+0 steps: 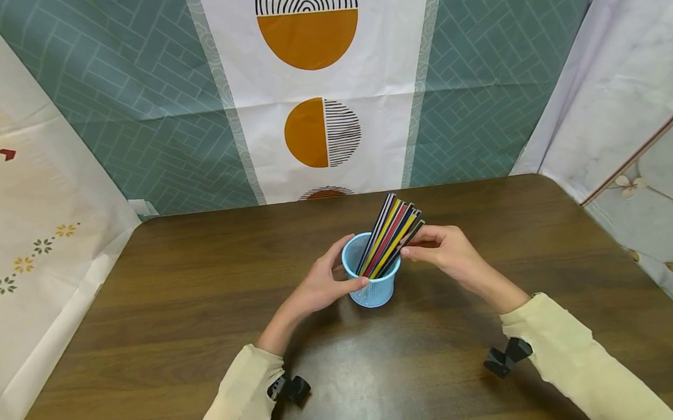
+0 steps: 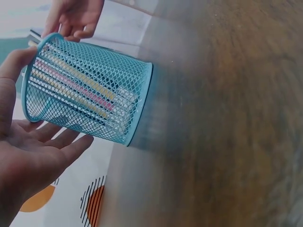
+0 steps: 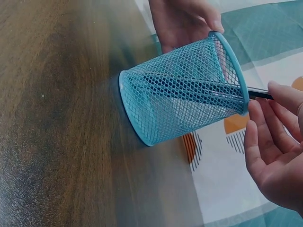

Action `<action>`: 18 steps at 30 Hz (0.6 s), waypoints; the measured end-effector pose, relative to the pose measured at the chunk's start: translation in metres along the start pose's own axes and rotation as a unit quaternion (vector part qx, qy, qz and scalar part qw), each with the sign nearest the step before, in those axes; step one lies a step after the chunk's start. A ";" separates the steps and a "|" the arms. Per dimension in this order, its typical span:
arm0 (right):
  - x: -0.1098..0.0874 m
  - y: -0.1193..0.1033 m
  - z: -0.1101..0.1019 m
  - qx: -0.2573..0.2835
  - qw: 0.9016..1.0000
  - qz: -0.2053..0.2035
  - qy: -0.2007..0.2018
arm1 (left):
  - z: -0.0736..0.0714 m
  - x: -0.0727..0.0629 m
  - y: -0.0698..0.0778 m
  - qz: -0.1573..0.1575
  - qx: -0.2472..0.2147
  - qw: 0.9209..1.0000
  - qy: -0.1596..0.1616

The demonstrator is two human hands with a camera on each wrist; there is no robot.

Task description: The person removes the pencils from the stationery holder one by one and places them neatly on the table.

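A light-blue mesh pen holder point(image 1: 372, 291) stands upright on the brown table. Several pencils point(image 1: 387, 239) in black, yellow and red lean to the right inside it, their upper ends above the rim. My left hand point(image 1: 327, 281) grips the holder from the left, thumb at the near rim and fingers around the far side. At the right rim, my right hand point(image 1: 442, 255) pinches a dark pencil point(image 3: 259, 93) between thumb and fingers. Through the mesh point(image 2: 90, 90), the left wrist view shows the pencils' lower parts reaching toward the base.
The wooden table point(image 1: 166, 317) has its far edge against a teal and white patterned cloth point(image 1: 153, 136). Light cloths hang at the left and right sides. A small black device point(image 1: 292, 388) is strapped at the left wrist, another point(image 1: 508, 356) at the right.
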State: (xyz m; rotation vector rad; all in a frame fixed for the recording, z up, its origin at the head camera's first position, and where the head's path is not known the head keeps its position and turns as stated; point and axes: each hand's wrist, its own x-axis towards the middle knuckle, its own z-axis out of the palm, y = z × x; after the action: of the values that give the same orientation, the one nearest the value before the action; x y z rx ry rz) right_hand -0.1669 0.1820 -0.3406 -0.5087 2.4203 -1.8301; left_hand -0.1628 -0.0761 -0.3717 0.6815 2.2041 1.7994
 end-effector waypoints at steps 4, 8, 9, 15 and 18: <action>0.001 0.000 0.000 -0.009 1.000 0.002 0.004 | 0.003 0.000 -0.003 0.019 -0.017 1.000 0.005; 0.001 0.000 0.001 -0.016 1.000 0.001 0.002 | 0.006 0.000 -0.007 0.038 -0.038 0.999 0.006; 0.001 -0.001 0.001 -0.018 1.000 0.001 0.001 | 0.006 0.000 -0.007 0.041 -0.041 0.998 0.007; 0.000 -0.002 0.002 -0.032 0.999 -0.006 0.006 | 0.005 0.001 -0.010 0.049 -0.037 0.998 0.006; -0.001 -0.002 0.002 -0.044 0.999 -0.010 0.010 | 0.005 0.001 -0.010 0.045 -0.034 0.998 0.003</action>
State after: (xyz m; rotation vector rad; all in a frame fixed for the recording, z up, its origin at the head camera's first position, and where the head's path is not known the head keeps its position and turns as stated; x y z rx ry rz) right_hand -0.1653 0.1803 -0.3398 -0.5259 2.5264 -1.7509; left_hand -0.1637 -0.0724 -0.3826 0.7734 2.1378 1.9120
